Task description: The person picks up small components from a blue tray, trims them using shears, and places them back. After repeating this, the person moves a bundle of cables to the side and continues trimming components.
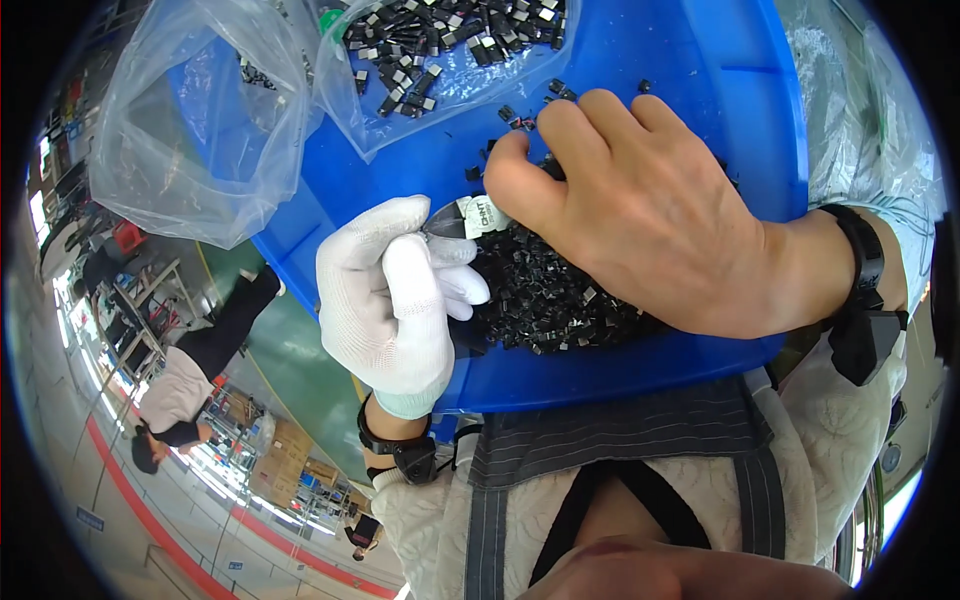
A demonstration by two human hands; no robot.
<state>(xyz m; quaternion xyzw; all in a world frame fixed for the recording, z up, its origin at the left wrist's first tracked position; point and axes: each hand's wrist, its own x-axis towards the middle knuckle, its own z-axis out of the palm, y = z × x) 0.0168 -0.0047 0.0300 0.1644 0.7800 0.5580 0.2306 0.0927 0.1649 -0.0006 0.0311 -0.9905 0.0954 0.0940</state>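
My left hand [390, 300], in a white knit glove, is curled with its fingertips around the dark tapered end of a small piece with a white printed label [481, 214]. The piece's full shape is hidden. My bare right hand [640, 210] is closed just beyond the labelled end. Its thumb and index finger bend toward each other, and what is between them is hidden. Below both hands, a heap of small black parts [560, 300] lies in the blue bin [650, 50]. A few loose black parts [560, 90] are scattered near the right fingertips.
A clear bag [365, 135] at the bin's far side holds many black connectors with metal tips [450, 40]. Another clear plastic bag [200, 205] hangs over the left edge. Crumpled plastic wrap [850, 130] is at the right. A person [185, 375] is farther off on the left.
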